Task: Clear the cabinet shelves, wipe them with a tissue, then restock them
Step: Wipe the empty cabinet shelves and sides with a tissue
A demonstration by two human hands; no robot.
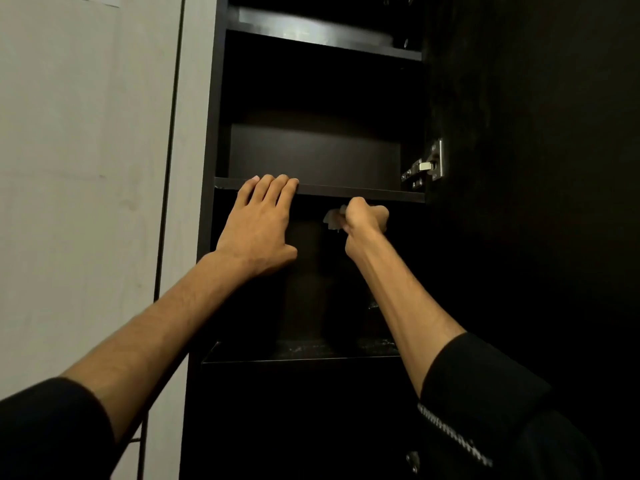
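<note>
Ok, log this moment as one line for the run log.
phase: wiping | left hand: fingers on middle shelf edge | right hand: grips tissue beneath that shelf | shelves: bare

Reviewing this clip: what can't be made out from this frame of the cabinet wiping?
Head view only:
- Tissue: mostly hidden inside the right hand; its size and how dirty it is cannot be told.
- Left hand: its fingertips curl over the middle shelf edge, out of sight.
- Top shelf: cut off by the upper frame edge.
- Lower shelf: too dark to tell whether the pale specks are dust.
</note>
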